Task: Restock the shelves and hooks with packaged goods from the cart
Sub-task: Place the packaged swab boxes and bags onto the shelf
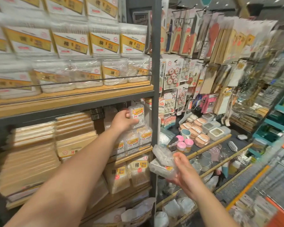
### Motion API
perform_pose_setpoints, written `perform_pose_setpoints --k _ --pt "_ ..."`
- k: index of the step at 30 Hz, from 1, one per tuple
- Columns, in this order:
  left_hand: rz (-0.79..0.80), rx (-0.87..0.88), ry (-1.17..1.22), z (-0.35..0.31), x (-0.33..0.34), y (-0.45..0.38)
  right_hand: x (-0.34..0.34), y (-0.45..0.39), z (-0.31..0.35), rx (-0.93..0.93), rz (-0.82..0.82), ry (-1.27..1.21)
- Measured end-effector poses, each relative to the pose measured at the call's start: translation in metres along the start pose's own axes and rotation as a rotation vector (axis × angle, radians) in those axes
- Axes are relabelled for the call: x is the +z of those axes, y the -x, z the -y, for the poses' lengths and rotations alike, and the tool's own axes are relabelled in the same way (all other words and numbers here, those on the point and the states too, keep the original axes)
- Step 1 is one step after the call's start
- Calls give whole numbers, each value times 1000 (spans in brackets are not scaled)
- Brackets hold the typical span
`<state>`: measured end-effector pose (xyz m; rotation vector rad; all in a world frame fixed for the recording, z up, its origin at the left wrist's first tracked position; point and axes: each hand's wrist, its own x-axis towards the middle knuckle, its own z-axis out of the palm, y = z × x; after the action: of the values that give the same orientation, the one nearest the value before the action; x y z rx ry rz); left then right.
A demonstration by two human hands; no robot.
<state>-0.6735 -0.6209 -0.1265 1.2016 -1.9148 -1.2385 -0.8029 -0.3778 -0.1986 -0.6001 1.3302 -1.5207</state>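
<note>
The left hand [124,119] grips a small clear pack [137,115] at the middle shelf [131,157]. The right hand [181,171] holds what look like two more clear packs [162,163], fingers curled beneath.

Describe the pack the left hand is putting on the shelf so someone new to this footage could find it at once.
Find the dark upright post between the wooden shelves and the hook wall. Just left of it, under the upper shelf board, the left hand grips a small clear pack. Unlike the packs standing below, it is raised in the air.
</note>
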Motion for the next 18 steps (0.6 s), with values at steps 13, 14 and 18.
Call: perform_pose_setpoints --k 13,14,18 --pt "115 -36 -150 4 12 -37 -17 2 -6 30 -15 86" --pt "116 -35 -151 4 11 -37 -16 2 -4 33 -15 91" --pt "191 11 -148 7 8 -38 -15 2 0 23 20 72"
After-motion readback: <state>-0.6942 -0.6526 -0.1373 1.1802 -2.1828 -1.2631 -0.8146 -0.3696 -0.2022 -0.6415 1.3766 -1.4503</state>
